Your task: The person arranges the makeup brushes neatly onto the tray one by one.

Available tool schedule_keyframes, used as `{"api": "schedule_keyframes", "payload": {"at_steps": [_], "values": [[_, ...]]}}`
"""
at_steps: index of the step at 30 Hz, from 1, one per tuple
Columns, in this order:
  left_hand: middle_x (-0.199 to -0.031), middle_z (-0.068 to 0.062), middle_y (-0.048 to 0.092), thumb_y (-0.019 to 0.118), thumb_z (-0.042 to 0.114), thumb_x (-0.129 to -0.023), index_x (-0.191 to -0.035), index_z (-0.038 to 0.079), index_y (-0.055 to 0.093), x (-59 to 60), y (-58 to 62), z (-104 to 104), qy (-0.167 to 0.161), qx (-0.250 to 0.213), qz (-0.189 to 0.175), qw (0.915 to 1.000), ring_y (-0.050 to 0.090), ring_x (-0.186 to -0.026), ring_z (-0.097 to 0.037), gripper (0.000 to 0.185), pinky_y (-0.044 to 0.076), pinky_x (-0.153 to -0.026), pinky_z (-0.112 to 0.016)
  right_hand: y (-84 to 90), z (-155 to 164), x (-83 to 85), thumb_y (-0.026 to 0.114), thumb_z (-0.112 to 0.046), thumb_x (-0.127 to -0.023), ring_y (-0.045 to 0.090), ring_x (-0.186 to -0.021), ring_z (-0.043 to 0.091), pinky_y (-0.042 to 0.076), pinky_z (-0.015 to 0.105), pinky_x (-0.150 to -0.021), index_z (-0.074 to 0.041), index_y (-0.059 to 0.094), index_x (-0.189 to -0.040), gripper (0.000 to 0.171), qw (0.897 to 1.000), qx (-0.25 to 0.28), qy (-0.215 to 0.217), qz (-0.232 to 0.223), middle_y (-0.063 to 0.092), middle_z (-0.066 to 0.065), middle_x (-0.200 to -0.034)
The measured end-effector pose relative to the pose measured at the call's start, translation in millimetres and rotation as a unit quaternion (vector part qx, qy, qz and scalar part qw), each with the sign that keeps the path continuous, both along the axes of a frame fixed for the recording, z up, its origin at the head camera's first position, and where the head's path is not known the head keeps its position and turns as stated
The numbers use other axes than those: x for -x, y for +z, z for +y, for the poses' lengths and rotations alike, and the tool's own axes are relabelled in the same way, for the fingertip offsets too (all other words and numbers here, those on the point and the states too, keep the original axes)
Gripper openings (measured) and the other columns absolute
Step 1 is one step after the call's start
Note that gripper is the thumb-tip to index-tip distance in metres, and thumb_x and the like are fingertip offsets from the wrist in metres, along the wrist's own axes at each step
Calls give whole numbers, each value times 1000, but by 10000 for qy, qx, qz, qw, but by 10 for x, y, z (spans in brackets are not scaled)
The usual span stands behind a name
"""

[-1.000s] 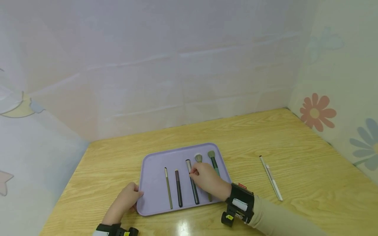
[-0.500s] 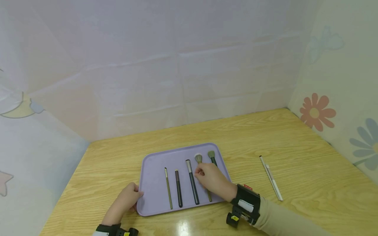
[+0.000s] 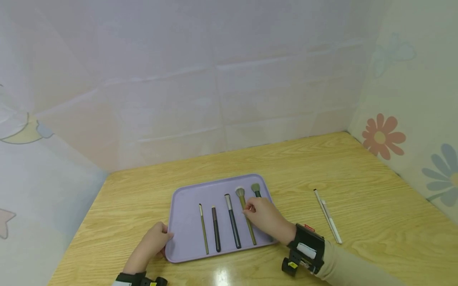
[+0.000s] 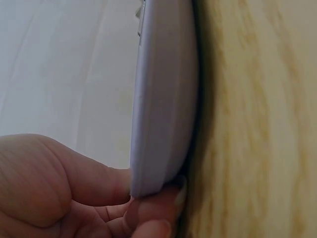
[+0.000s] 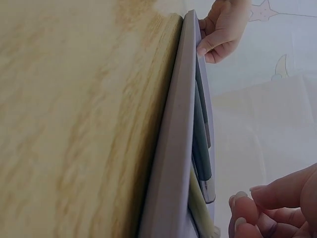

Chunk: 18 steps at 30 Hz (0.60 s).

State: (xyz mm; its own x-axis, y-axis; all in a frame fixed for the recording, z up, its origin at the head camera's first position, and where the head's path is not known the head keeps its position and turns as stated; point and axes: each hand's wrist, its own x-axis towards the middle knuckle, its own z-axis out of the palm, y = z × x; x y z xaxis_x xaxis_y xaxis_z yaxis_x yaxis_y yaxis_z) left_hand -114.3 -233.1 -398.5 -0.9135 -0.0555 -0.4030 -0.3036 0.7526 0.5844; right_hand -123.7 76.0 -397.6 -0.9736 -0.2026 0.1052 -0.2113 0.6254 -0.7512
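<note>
1. Head view: my right hand [image 3: 262,212] is over the right half of the purple tray [image 3: 186,230], fingers curled in and thumb right up by the index fingertip. I see nothing pinched in there, and the right wrist view agrees. Can't tell if the underside touches a brush.
2. My left hand [image 3: 156,237] has a proper grip on the tray, at its near left corner: thumb on the rim, fingers tucked underneath (left wrist view shows that nicely).
3. Brush count on the tray: five, lying in a loose row, tips toward its far edge. Left to right: a thin olive brush [image 3: 204,229], a short dark brush [image 3: 216,230], a longer black brush [image 3: 233,224] with a silvery collar, a fluffy brush [image 3: 241,194] on an olive handle, and a green brush [image 3: 255,188] that's mostly behind my right hand.
4. Off the tray, well to its right: two slim white sticks, one longer stick [image 3: 323,208] with a dark tip and one shorter stick [image 3: 332,225], lying right alongside each other.
5. Everything else: one tray, one wood-grain table [image 3: 143,182] under it, two black wrist straps [image 3: 308,248], one on each arm.
</note>
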Motion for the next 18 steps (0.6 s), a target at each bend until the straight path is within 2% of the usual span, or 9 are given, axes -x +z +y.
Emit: {"api": "schedule_keyframes", "payload": {"at_steps": [9, 18], "values": [[-76, -14, 54, 54, 5, -94, -96, -9, 50, -3, -4, -9, 29, -2, 12, 10000, 55, -60, -22, 14, 48, -53, -31, 11, 92, -23, 68, -3, -87, 45, -58, 11, 38, 24, -50, -8, 61, -75, 14, 9994, -126, -297, -156, 49, -3, -65], [-78, -14, 54, 54, 6, -95, -98, -9, 50, 29, -33, -10, -5, 65, -46, 10000, 55, -62, -22, 16, 49, -54, -31, -32, 245, -31, 65, -2, -89, 48, -51, 10, 41, 24, -45, -3, 63, -81, 9, 9988, 191, -247, -388, 51, -1, -62]]}}
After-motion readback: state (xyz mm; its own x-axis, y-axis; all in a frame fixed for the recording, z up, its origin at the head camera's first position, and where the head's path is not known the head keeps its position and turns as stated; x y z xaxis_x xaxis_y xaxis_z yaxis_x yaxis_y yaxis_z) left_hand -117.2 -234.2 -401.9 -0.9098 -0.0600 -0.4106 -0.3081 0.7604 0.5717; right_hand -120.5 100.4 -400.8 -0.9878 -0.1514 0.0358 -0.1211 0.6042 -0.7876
